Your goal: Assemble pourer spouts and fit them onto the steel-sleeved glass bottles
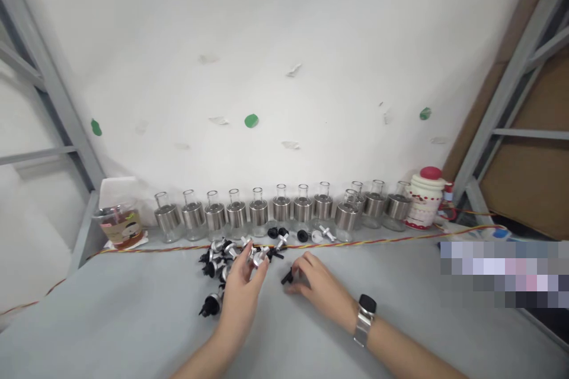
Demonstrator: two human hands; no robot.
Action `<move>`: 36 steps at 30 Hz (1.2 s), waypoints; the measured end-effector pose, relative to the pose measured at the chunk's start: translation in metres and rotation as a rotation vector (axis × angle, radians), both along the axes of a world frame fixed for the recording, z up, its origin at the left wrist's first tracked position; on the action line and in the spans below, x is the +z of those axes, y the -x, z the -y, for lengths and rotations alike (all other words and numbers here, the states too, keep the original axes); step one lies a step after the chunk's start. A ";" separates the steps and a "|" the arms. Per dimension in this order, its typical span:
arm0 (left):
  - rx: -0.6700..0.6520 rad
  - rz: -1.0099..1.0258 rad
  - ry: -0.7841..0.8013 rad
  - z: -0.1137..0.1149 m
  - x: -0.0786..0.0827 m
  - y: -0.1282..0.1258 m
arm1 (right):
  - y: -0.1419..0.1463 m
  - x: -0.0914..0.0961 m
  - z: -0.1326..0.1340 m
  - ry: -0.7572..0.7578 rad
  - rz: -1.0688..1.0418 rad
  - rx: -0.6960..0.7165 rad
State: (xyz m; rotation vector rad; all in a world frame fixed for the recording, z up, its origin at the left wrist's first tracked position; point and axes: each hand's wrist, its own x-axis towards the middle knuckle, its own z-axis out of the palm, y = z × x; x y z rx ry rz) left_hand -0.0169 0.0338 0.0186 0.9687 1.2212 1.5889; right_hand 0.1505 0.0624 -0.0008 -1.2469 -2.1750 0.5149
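Observation:
My left hand [242,290] pinches a silver pourer cap [259,258] between thumb and fingers, just above a pile of silver-and-black pourer caps [217,263] on the grey table [111,320]. My right hand [317,287], with a watch on its wrist, rests on the table with its fingers closed on a small black piece [287,276]. A row of several glass bottles with steel collars [280,210] stands along the wall behind both hands. One more pourer cap [210,306] lies to the left of my left wrist.
A plastic cup with a printed label [119,225] stands at the far left of the row, a white and red jar [425,198] at its right end. A twisted red-yellow cable [400,240] runs along the table's back. Loose black and white small parts [306,235] lie before the bottles. Grey metal shelf frames [502,106] flank both sides.

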 end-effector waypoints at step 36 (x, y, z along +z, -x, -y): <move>-0.100 -0.028 -0.029 -0.014 -0.022 -0.001 | 0.006 -0.005 0.001 -0.023 0.038 -0.006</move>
